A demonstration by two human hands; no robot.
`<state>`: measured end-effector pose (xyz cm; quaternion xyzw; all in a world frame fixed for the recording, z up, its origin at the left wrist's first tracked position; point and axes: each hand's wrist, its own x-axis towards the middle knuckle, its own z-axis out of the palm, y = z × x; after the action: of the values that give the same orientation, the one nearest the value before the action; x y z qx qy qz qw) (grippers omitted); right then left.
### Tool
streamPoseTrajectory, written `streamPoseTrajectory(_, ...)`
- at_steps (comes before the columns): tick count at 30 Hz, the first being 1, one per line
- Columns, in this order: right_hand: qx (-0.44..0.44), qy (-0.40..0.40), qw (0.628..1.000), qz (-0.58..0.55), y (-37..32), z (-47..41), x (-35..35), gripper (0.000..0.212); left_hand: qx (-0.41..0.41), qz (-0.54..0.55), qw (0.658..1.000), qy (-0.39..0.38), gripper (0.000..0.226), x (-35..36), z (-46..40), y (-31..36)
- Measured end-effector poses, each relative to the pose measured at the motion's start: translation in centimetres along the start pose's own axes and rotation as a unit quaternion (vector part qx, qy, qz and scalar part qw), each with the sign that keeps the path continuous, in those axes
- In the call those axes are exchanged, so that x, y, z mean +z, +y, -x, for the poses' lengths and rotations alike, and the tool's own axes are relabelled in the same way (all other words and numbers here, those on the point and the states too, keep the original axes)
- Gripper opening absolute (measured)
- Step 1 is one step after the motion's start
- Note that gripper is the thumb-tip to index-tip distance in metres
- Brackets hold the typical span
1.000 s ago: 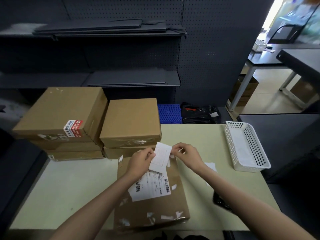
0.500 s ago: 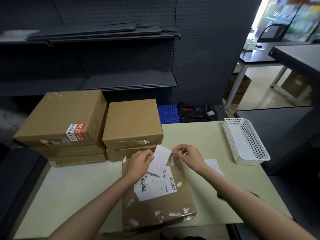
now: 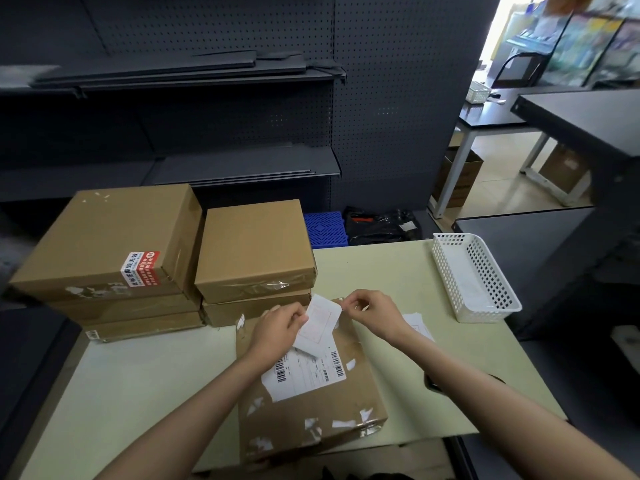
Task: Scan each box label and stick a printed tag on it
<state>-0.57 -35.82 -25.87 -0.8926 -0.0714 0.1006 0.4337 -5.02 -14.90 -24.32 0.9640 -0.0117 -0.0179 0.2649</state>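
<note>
A flat brown box (image 3: 311,410) lies on the pale table (image 3: 138,375) in front of me, with a white barcode shipping label (image 3: 304,374) on its top. Over its far end I hold a small white printed tag (image 3: 318,327). My left hand (image 3: 277,330) pinches the tag's left edge. My right hand (image 3: 374,311) pinches its upper right corner. The tag hangs tilted just above the box and partly covers the shipping label.
Two stacks of brown boxes (image 3: 110,244) (image 3: 256,247) stand at the back left. A white mesh basket (image 3: 474,275) sits at the right edge, loose white paper (image 3: 417,323) beside my right wrist. A dark object (image 3: 433,384) peeks under my right forearm. Dark shelving stands behind.
The view has shifted slightly. Both hands keep hold of the tag and have lowered it a little toward the box top.
</note>
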Motion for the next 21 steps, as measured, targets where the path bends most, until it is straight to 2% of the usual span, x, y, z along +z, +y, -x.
streamPoseTrajectory(4,0.014,0.01,1.0,0.021,0.2,0.3,-0.3,0.012,-0.004,0.065,0.997,-0.034,0.025,1.0,-0.5,-0.7)
streamPoseTrajectory(11,0.058,0.021,0.997,-0.04,1.0,0.4,-0.4,0.008,-0.035,0.182,0.982,-0.04,0.015,1.8,-0.7,-0.8)
streamPoseTrajectory(15,0.052,-0.011,0.997,-0.049,0.8,0.9,0.7,0.019,-0.029,0.217,0.975,-0.048,0.015,2.1,-1.0,-0.5)
streamPoseTrajectory(21,0.038,-0.015,0.999,0.019,-0.3,0.5,1.1,0.036,-0.023,0.247,0.967,-0.059,0.012,2.2,-0.9,-0.3)
